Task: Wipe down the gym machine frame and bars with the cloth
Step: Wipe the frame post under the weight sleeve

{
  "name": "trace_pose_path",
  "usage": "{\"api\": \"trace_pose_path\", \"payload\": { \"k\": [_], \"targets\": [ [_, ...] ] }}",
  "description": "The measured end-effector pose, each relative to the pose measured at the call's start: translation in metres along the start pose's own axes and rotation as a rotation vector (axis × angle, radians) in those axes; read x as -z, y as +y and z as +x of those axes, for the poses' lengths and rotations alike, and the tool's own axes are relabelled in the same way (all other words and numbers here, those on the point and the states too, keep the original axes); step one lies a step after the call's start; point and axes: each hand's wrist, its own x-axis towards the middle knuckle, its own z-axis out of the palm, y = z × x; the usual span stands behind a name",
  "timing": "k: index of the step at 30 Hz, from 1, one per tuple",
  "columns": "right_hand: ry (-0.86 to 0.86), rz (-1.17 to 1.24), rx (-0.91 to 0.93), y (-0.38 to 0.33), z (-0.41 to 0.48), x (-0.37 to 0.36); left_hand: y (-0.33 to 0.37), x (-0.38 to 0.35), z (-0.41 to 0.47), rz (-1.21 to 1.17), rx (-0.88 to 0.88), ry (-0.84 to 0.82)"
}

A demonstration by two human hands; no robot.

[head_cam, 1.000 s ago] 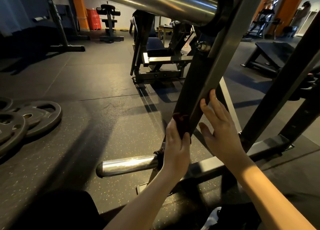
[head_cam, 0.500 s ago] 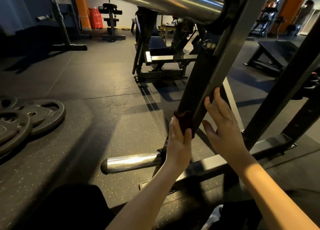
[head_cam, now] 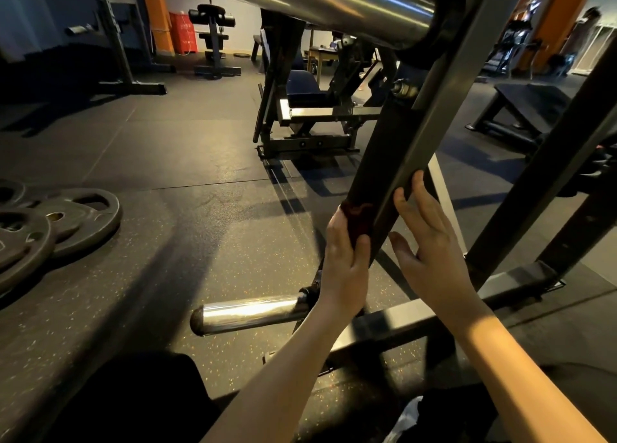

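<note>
cloth (head_cam: 357, 220) pressed on slanted frame bar (head_cam: 394, 149), left hand (head_cam: 344, 269) curled round it; right hand (head_cam: 430, 252) flat, fingers straight, touching bar.

Dark speckled rubber floor (head_cam: 187, 149) spreads across the room, and warm light slants over it with long shadows. Weight plates (head_cam: 60, 222) lie overlapping at 9 o'clock. At 11 o'clock an orange pillar (head_cam: 160, 12) stands beside a red container (head_cam: 183, 33) against a pale wall (head_cam: 240, 25). A low bench (head_cam: 527, 105) sits at 2 o'clock.
</note>
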Motion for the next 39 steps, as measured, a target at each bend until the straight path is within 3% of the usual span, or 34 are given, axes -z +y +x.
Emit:
{"api": "trace_pose_path", "payload": {
  "k": [4, 6, 14, 17, 20, 22, 25, 29, 32, 34, 37, 39],
  "targets": [
    [-0.014, -0.029, -0.004, 0.001, 0.000, 0.003, -0.048, 0.012, -0.015, -0.070, 0.376, 0.019],
    [-0.015, -0.028, -0.001, 0.002, 0.000, 0.002, -0.055, 0.011, -0.020, -0.039, 0.442, 0.045],
    [0.010, -0.007, -0.029, -0.004, -0.001, -0.001, 0.016, -0.014, -0.011, 0.016, -0.047, 0.041],
    [-0.019, 0.017, -0.083, -0.009, -0.002, -0.001, -0.006, -0.006, -0.017, -0.029, 0.042, 0.027],
    [-0.035, 0.007, -0.113, -0.010, -0.002, -0.001, -0.034, 0.007, -0.023, -0.129, 0.387, 0.014],
    [-0.037, 0.007, -0.118, -0.010, -0.002, 0.000, -0.044, 0.009, -0.025, -0.144, 0.525, 0.030],
    [-0.032, -0.002, -0.123, -0.009, -0.001, 0.000, -0.030, 0.000, -0.022, -0.114, 0.462, 0.075],
    [-0.020, 0.005, -0.122, -0.010, -0.001, -0.001, 0.015, -0.006, 0.004, -0.065, 0.144, 0.047],
    [-0.009, 0.008, -0.108, -0.011, -0.002, 0.002, 0.020, -0.004, 0.019, 0.025, 0.024, 0.027],
    [-0.026, -0.006, -0.120, -0.011, -0.001, 0.005, 0.005, 0.000, 0.019, 0.058, 0.079, 0.037],
    [-0.060, -0.012, -0.122, -0.011, -0.001, 0.006, -0.020, 0.008, 0.015, 0.054, 0.316, 0.029],
    [-0.066, -0.023, -0.118, -0.009, -0.001, 0.005, -0.015, 0.009, 0.014, 0.054, 0.329, 0.032]
  ]
}}
